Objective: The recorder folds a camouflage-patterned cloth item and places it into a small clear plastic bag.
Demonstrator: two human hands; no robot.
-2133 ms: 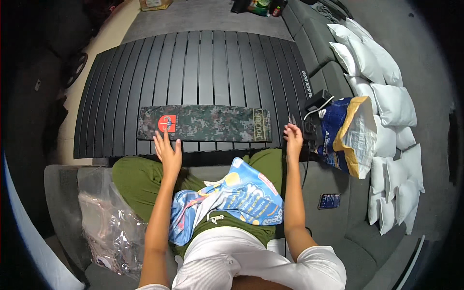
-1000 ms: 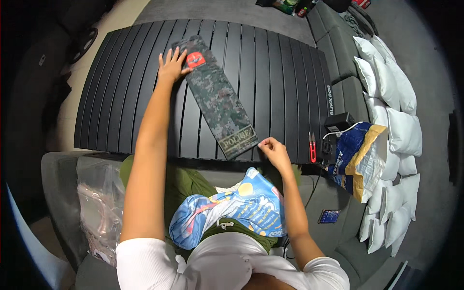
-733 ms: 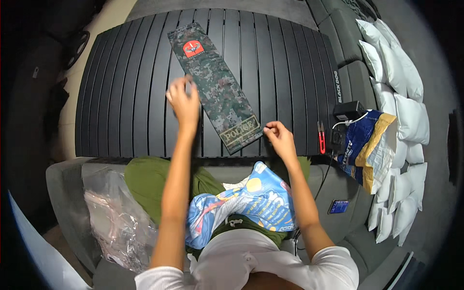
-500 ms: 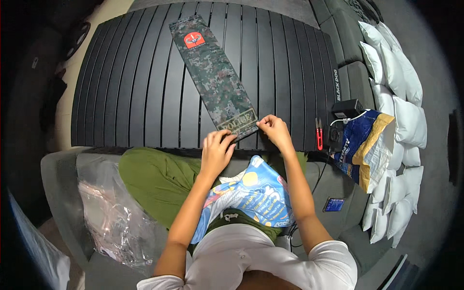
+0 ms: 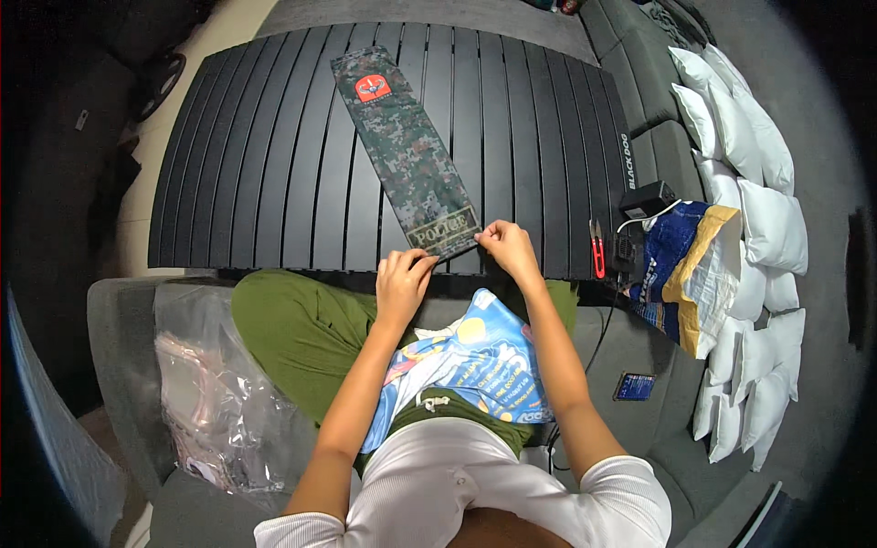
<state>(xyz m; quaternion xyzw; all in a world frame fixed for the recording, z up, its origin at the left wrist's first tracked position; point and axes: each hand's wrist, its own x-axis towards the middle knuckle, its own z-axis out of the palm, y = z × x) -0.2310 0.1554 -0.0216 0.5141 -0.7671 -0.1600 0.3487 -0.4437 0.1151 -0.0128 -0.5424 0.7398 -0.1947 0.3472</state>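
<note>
Fabric strip (image 5: 408, 155) in dark camouflage, lying flat and slanted on a black slatted bench (image 5: 247, 164), near end between left hand (image 5: 399, 281) and right hand (image 5: 512, 248), far end stretching forward and leftward beyond both. Red patch (image 5: 372, 89) near the far end; framed, lettered panel (image 5: 445, 231) at the near end, just ahead of the left fingertips and beside the right ones. Left thumb and fingers seemingly pinching the near left corner; right thumb and forefinger pinched together at the near right corner. Cannot tell the firmness of either pinch, nor one layer from two.

Likeliest trouble, as a judgement: uneven pull between the hands, causing a twist or wrinkles across the lettered panel. Far end under neither hand, so liable to swing sideways on a sharp tug. Near end close to the bench's front edge, with a possible slide onto the blue printed cloth (image 5: 480, 365) below the hands from too strong a pull toward the wearer. Red-handled snips (image 5: 598, 256) to the right of the right hand, blades pointing away from the wearer: possible knock or scratch from a careless rightward sweep. Beyond them, farther right, black box (image 5: 647, 198) and white cable (image 5: 635, 220): possible snag from the same sweep.
</note>
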